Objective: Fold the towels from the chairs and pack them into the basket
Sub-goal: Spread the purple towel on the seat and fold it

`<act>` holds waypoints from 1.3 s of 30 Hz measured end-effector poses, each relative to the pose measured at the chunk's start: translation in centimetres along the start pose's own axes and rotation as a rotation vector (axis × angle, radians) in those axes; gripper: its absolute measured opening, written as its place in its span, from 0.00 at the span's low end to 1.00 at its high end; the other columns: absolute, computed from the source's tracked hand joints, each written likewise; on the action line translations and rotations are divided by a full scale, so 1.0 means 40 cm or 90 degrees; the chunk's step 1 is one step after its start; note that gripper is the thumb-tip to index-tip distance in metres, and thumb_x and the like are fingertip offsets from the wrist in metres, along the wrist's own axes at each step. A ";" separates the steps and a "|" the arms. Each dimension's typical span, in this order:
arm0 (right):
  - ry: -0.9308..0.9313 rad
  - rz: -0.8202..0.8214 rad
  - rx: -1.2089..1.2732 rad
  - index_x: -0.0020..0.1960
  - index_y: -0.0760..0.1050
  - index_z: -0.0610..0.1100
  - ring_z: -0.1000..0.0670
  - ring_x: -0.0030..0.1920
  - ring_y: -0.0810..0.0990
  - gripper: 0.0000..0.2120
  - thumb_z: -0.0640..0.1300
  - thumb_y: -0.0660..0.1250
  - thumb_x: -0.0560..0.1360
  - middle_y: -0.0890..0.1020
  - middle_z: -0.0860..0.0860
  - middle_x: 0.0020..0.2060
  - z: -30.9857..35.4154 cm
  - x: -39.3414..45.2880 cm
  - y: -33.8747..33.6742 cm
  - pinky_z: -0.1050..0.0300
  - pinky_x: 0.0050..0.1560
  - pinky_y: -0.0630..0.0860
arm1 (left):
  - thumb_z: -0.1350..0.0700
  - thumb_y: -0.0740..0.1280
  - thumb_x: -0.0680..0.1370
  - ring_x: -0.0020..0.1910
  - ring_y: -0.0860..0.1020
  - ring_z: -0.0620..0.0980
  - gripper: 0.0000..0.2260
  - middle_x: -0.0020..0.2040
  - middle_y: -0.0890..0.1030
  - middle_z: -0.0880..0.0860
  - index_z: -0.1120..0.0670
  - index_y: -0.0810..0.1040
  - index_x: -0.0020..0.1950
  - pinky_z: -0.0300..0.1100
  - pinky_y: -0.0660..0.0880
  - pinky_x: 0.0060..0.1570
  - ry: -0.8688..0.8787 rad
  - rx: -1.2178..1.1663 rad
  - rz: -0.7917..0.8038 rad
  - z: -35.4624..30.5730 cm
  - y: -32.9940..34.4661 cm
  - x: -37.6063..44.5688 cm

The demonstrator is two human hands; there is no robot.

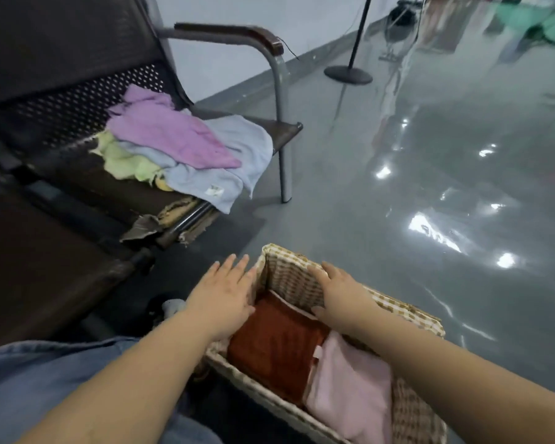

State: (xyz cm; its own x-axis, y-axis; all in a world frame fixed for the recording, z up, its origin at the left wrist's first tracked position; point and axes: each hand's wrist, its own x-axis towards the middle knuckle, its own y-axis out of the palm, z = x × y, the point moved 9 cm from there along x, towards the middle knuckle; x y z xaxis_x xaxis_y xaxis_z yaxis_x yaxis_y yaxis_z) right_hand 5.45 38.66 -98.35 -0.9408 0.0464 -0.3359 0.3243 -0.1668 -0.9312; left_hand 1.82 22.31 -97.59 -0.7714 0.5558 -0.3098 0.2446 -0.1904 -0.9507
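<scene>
A wicker basket (pixel 289 270) with a checked lining stands on the floor at the bottom centre. Inside it lie a folded rust-red towel (pixel 276 344) and a folded pink towel (pixel 350 392) side by side. My left hand (pixel 221 296) hovers flat with straight fingers over the basket's left rim, its thumb near the red towel. My right hand (pixel 340 293) is also flat, above the basket's far corner. On the chair seat (pixel 77 174) lies a loose heap: a purple towel (pixel 164 129) on top, a light blue towel (pixel 237 155) and a pale green towel (pixel 122 158) beneath.
The dark metal chair has a perforated back and an armrest (pixel 231 32) at its right. A second dark seat (pixel 29 267) fills the left. A stanchion base (pixel 348 73) stands on the glossy grey floor behind. My denim-clad leg (pixel 29 379) shows at bottom left.
</scene>
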 end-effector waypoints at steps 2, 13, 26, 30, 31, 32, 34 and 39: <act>-0.029 -0.010 -0.014 0.78 0.49 0.50 0.44 0.75 0.55 0.35 0.47 0.63 0.76 0.53 0.45 0.77 0.057 0.033 -0.049 0.49 0.72 0.61 | 0.42 0.52 0.82 0.77 0.40 0.53 0.31 0.79 0.39 0.53 0.52 0.42 0.79 0.49 0.42 0.75 -0.062 -0.005 0.013 0.103 -0.010 -0.035; -0.165 -0.066 -0.083 0.78 0.48 0.51 0.47 0.76 0.53 0.35 0.48 0.62 0.77 0.51 0.49 0.77 0.318 0.230 -0.212 0.51 0.70 0.62 | 0.44 0.54 0.82 0.77 0.43 0.53 0.30 0.79 0.43 0.53 0.52 0.47 0.79 0.49 0.43 0.75 -0.159 -0.127 -0.063 0.316 -0.059 -0.034; -0.215 -0.139 -0.094 0.77 0.54 0.48 0.45 0.73 0.60 0.30 0.51 0.61 0.78 0.59 0.47 0.75 0.440 0.517 -0.350 0.50 0.68 0.65 | 0.46 0.50 0.83 0.77 0.50 0.53 0.25 0.79 0.50 0.53 0.54 0.53 0.78 0.48 0.45 0.75 -0.190 -0.164 -0.252 0.466 -0.210 0.240; -0.197 -0.149 -0.120 0.75 0.58 0.48 0.44 0.71 0.63 0.28 0.52 0.60 0.78 0.63 0.48 0.72 0.440 0.611 -0.362 0.51 0.67 0.66 | 0.47 0.51 0.83 0.76 0.53 0.52 0.21 0.78 0.54 0.53 0.50 0.58 0.76 0.46 0.49 0.73 -0.181 -0.237 -0.262 0.495 -0.228 0.340; -0.189 -0.151 -0.126 0.74 0.60 0.47 0.44 0.70 0.65 0.26 0.52 0.60 0.78 0.66 0.48 0.71 0.435 0.630 -0.359 0.51 0.66 0.66 | 0.47 0.51 0.83 0.75 0.55 0.52 0.21 0.78 0.56 0.53 0.50 0.59 0.76 0.46 0.50 0.72 -0.181 -0.241 -0.260 0.494 -0.221 0.358; -0.183 -0.154 -0.131 0.72 0.64 0.47 0.44 0.68 0.67 0.23 0.52 0.59 0.78 0.69 0.47 0.68 0.428 0.648 -0.355 0.52 0.64 0.67 | 0.47 0.51 0.83 0.74 0.57 0.52 0.21 0.77 0.58 0.52 0.50 0.59 0.76 0.45 0.51 0.71 -0.184 -0.241 -0.260 0.496 -0.211 0.371; -0.172 -0.159 -0.123 0.66 0.70 0.46 0.43 0.63 0.71 0.18 0.52 0.57 0.79 0.74 0.46 0.62 0.412 0.676 -0.348 0.52 0.59 0.70 | 0.47 0.52 0.82 0.71 0.61 0.52 0.20 0.73 0.64 0.52 0.50 0.62 0.74 0.44 0.54 0.69 -0.198 -0.236 -0.278 0.503 -0.198 0.383; -0.166 -0.185 -0.022 0.52 0.73 0.43 0.43 0.52 0.75 0.12 0.50 0.56 0.81 0.77 0.45 0.50 0.406 0.676 -0.366 0.51 0.51 0.71 | 0.48 0.55 0.82 0.65 0.66 0.54 0.17 0.66 0.70 0.53 0.53 0.69 0.68 0.46 0.60 0.65 -0.223 -0.304 -0.300 0.517 -0.202 0.379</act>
State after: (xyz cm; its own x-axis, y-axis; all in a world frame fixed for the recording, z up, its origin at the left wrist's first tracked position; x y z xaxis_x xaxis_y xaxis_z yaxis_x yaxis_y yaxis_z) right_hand -26.36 26.35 -91.50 -0.9861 -0.1655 -0.0152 0.0403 -0.1497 -0.9879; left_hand -24.03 15.54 -94.37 -0.9793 0.1870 0.0768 0.0090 0.4198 -0.9076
